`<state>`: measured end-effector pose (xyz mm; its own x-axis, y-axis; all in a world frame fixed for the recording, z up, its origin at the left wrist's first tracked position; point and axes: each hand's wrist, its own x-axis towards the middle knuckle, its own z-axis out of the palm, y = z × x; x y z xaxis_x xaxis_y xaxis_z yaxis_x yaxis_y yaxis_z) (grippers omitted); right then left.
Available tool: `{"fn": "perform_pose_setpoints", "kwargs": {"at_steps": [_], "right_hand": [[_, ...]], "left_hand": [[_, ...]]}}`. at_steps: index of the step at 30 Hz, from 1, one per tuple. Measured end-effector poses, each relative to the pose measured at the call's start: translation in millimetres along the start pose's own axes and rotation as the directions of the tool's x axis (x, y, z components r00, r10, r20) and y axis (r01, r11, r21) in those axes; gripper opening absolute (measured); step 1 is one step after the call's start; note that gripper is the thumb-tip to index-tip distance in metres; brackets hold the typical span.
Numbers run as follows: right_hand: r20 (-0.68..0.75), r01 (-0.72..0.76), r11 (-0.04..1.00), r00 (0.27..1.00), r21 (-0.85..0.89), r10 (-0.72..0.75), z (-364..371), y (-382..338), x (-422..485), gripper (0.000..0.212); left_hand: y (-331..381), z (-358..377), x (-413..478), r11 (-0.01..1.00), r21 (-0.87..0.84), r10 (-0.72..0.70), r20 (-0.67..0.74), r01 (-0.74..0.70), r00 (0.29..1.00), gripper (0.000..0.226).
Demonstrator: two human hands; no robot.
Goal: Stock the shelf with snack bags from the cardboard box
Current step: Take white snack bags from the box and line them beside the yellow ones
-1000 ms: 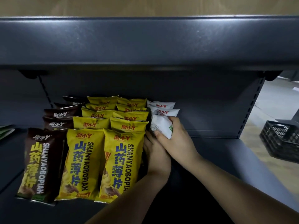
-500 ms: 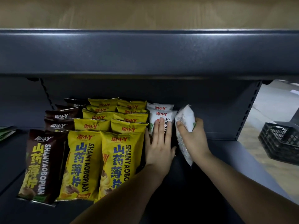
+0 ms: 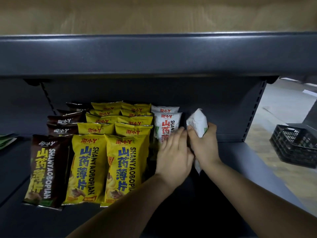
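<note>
- One snack bag [image 3: 197,123] is gripped by curled right hand [image 3: 205,146] fingers.
- Shelved white bags [image 3: 165,124] are touched by straight left hand [image 3: 173,157] fingers.
- Bare shelf [image 3: 240,160] is left rightward.

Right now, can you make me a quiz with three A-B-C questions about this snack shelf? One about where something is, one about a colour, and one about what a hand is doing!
1. Where is the black crate?
A. Hanging from the ceiling
B. On the floor, right of the shelf
C. On a chair

2. What colour is the front left bag?
A. Brown
B. White
C. Pink

3. What is the right hand doing?
A. Hanging with nothing in it
B. Gripping a white bag
C. Pressing on the crate

Answers:
1 B: the black crate sits on the floor beyond the shelf's right end.
2 A: its wrapper is dark brown, next to a yellow bag.
3 B: its fingers curl round the white bag.
</note>
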<state>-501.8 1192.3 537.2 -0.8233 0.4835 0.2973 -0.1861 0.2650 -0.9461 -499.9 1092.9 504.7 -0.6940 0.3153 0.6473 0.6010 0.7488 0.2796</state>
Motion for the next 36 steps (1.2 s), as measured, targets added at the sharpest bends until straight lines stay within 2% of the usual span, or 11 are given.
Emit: {"fn": "perform_pose_setpoints", "kwargs": {"at_steps": [3, 6, 9, 11, 13, 16, 20, 22, 29, 33, 36], "right_hand": [[0.103, -0.116, 0.986, 0.989, 0.123, 0.104, -4.7, -10.6, -5.5, 0.041], [0.31, -0.285, 0.948, 0.922, 0.139, 0.232, -12.5, -18.2, -9.3, 0.047], [0.379, -0.331, 0.928, 0.891, 0.171, 0.248, -16.0, -16.4, -8.4, 0.048], [0.408, -0.339, 0.922, 0.881, 0.189, 0.24, -22.4, -19.2, -9.0, 0.036], [0.498, -0.383, 0.908, 0.828, 0.17, 0.256, -28.9, -20.7, -9.4, 0.034], [0.586, -0.421, 0.893, 0.768, 0.158, 0.258, -34.4, -20.8, -10.2, 0.026], [0.559, -0.342, 0.921, 0.808, 0.189, 0.185, -24.8, -17.5, -14.6, 0.025], [0.526, -0.269, 0.946, 0.839, 0.18, 0.138, -14.0, -10.9, -15.8, 0.028], [0.456, -0.029, 0.998, 0.89, 0.047, 0.005, 21.6, 3.3, -15.1, 0.042], [0.445, 0.127, 0.955, 0.896, -0.267, 0.005, 33.2, 15.6, -3.9, 0.067], [0.507, 0.107, 0.969, 0.862, -0.223, 0.021, 31.3, 23.6, 1.3, 0.06]], "left_hand": [[17.7, -13.5, -13.5, 0.967, -0.253, 0.025, 0.17, 0.019, 0.985, 0.072], [18.0, -7.5, -14.8, 0.923, -0.35, -0.059, 0.281, 0.16, 0.958, 0.1], [15.2, -13.2, -6.8, 0.693, -0.632, -0.262, 0.227, 0.347, 0.938, 0.088], [14.6, -25.2, -6.0, 0.495, -0.758, -0.296, 0.312, 0.424, 0.903, 0.077], [9.7, -33.9, -9.8, 0.386, -0.803, -0.309, 0.352, 0.455, 0.884, 0.078], [1.5, -37.0, -20.6, 0.469, -0.756, -0.302, 0.348, 0.456, 0.887, 0.075], [-3.8, -29.4, -33.1, 0.763, -0.471, -0.351, 0.273, 0.442, 0.896, 0.087], [0.6, -26.9, -36.3, 0.843, -0.32, -0.362, 0.257, 0.433, 0.896, 0.101], [-4.8, -9.1, -26.1, 0.772, -0.254, -0.543, 0.213, 0.583, 0.812, 0.116], [-11.9, 3.5, -20.2, 0.733, -0.27, -0.604, 0.163, 0.624, 0.78, 0.115], [-14.0, 11.6, -18.7, 0.734, -0.272, -0.613, 0.131, 0.623, 0.779, 0.117]]}}
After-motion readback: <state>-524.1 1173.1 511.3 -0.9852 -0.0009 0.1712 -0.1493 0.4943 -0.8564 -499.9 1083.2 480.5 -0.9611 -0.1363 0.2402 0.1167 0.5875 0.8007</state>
